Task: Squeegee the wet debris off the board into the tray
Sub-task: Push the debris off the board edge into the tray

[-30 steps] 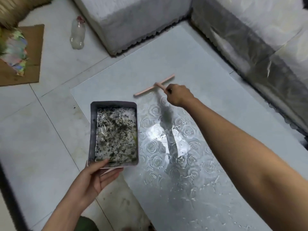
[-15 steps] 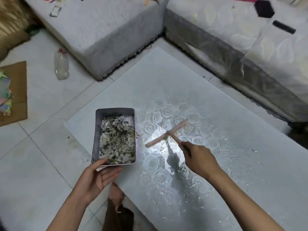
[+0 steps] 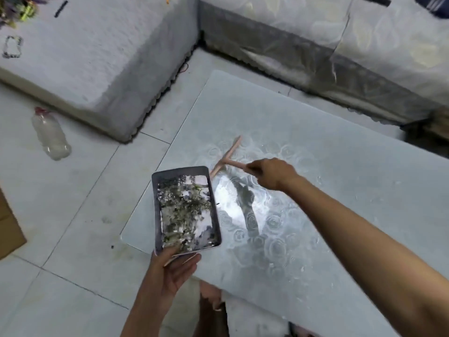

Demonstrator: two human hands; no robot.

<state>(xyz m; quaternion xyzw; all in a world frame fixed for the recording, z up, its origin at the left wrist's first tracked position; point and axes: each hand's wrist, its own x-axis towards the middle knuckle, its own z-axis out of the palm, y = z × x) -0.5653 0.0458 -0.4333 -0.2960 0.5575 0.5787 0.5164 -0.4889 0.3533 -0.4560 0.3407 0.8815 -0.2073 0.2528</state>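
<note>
Gripping the pink T-shaped squeegee (image 3: 226, 156), the right hand (image 3: 269, 173) has swept it across the wet embossed board (image 3: 328, 147) to its left edge, beside the grey debris-filled tray (image 3: 155, 205) the left hand (image 3: 170, 271) holds; the stroke looks nearly done.

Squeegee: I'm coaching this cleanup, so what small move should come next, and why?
Probably draw the squeegee over the wet patch, leftward to the rim of the tray. The right hand grips its handle, the blade end sits by the tray's far corner, and the left hand holds the tray at the edge of the board.
</note>
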